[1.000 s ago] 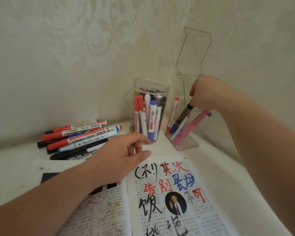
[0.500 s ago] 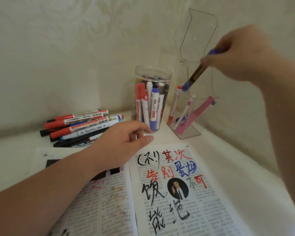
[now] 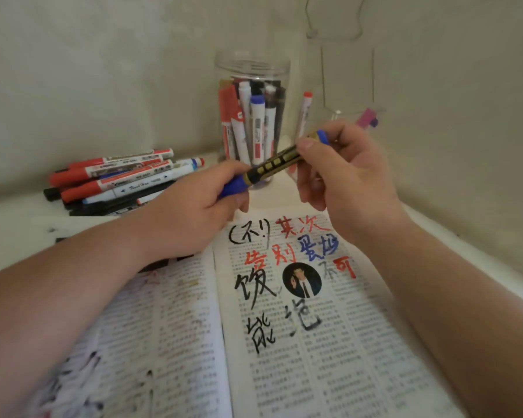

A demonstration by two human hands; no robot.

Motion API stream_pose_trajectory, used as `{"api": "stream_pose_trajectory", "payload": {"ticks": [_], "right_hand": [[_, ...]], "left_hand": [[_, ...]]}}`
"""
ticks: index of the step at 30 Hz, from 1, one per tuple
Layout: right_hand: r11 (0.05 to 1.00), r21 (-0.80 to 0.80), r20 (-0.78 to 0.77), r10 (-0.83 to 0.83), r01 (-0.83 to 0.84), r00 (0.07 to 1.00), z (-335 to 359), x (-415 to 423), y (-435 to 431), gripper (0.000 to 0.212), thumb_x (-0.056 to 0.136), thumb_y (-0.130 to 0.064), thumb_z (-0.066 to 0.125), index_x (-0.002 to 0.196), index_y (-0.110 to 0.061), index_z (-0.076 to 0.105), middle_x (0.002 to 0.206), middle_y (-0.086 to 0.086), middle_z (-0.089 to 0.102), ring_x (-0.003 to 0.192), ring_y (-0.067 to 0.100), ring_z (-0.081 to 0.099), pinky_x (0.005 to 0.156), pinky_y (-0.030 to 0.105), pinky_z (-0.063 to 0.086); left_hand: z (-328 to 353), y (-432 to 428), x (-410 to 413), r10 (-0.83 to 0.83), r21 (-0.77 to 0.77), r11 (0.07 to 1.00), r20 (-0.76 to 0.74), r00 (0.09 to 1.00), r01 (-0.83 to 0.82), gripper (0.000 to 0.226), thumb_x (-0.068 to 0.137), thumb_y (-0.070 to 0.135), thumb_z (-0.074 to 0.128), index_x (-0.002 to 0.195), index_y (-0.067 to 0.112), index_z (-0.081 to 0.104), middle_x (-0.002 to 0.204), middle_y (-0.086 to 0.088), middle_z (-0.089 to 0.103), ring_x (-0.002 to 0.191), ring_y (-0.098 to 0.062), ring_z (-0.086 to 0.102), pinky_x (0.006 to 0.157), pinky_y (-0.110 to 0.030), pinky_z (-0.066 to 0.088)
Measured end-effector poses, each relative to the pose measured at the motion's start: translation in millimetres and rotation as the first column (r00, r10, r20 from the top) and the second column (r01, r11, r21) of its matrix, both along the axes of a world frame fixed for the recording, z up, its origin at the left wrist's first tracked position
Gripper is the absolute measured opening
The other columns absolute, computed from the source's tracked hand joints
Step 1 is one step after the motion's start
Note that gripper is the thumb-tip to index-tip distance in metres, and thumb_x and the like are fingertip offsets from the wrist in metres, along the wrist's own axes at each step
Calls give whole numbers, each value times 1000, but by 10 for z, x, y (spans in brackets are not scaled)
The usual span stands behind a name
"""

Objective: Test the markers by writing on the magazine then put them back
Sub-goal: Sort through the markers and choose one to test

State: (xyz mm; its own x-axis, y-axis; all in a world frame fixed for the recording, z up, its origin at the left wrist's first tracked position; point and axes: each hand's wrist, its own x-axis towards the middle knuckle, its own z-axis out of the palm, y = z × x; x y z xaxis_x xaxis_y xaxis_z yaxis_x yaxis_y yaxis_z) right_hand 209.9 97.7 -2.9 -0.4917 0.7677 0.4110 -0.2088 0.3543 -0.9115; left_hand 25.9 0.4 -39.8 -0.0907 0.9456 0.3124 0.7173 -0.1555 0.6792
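Many markers fill the jar — others lean in the acrylic holder.

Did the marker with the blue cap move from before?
Yes. The blue-capped marker left the clear stand right of the jar and now sits in front of it.

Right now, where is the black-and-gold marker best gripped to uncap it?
Probably grip the blue cap at the lower-left end, from the left, as the left hand does. The marker slants up-right, and the right hand holds its barrel.
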Motion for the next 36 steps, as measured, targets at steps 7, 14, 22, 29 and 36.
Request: {"api": "stream_pose_trajectory", "payload": {"ticks": [7,14,22,29,36], "right_hand": [[992,-68,83,109,-103,991,-232,-17,-37,9,92,-12,73,93,-7,66,59,9,59,47,18,52,43,25,40],[972,-111,91,215,-205,972,-287,-97,-52,8,88,-18,75,91,-11,71,59,7,58,47,18,50,44,23,37],[995,-38,118,101,-97,988,-198,-35,-51,10,91,-19,73,91,-10,69,57,-4,59,49,14,53,49,24,42],[968,-221,179,156,-115,971,76,306,94,18,77,-14,66,76,2,58,59,20,50,40,22,44,40,21,31],[863,-327,375,492,-384,786,-91,914,-189,27,62,-6,88,88,-11,79,72,24,69,59,34,66,45,31,54]], "left_hand": [[30,27,79,-33,-34,999,-157,987,28,20,100,42,50,119,41,56,96,17,63,91,0,59,78,-25,45],[88,-53,136,-110,16,994,-73,991,111,23,98,47,39,105,34,58,79,34,58,77,9,56,67,-7,38],[84,-31,144,-102,-58,993,72,992,106,32,94,67,49,120,48,52,97,12,69,91,-7,67,86,-30,52],[74,-110,134,-167,-136,975,62,984,174,30,99,10,44,118,34,43,95,11,64,86,-17,60,80,-39,49],[101,-111,220,-171,-166,970,50,984,177,34,88,19,76,109,33,53,105,22,74,99,-4,69,94,-31,54]]}}
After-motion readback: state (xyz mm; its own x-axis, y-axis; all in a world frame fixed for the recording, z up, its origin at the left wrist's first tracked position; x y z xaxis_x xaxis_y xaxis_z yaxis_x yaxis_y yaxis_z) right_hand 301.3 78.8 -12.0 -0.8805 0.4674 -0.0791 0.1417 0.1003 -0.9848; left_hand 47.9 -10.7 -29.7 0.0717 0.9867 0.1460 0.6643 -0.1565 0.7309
